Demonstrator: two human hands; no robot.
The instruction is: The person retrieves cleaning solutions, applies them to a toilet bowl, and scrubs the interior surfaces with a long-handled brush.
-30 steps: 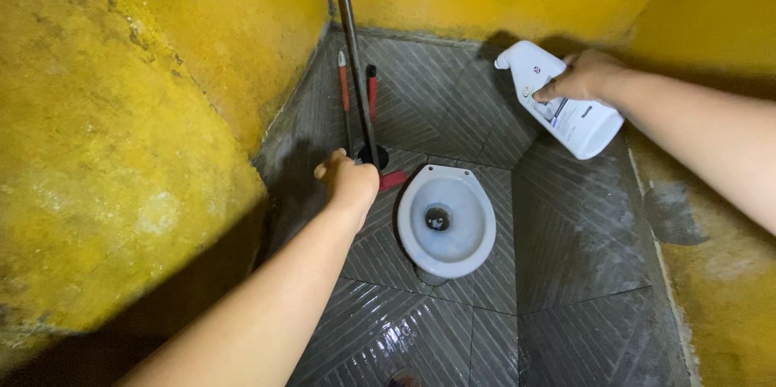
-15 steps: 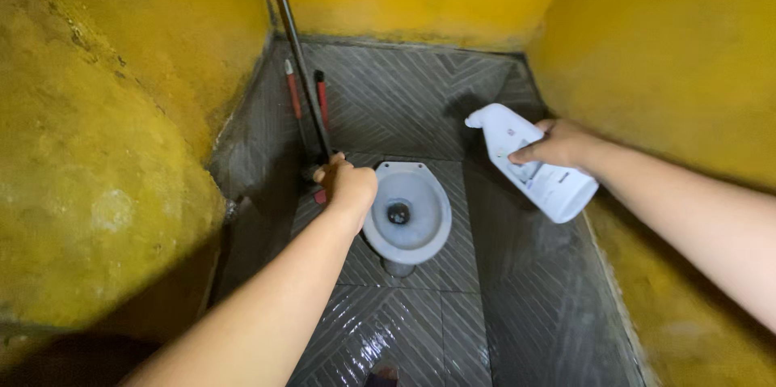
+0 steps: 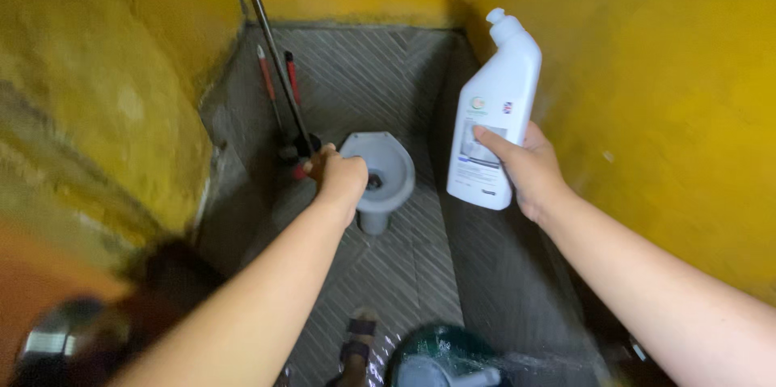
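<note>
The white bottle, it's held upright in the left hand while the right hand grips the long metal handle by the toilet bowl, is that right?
Not quite: the hands are swapped. The head view shows the right hand holding the white bottle upright, cap up, while the left hand grips the long metal handle beside the toilet bowl.

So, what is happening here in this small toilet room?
A person stands over a floor toilet. The right hand holds a white cleaner bottle upright, cap on top. The left hand grips the lower part of a long metal pole beside the bowl. Two red-handled tools lean in the corner.
</note>
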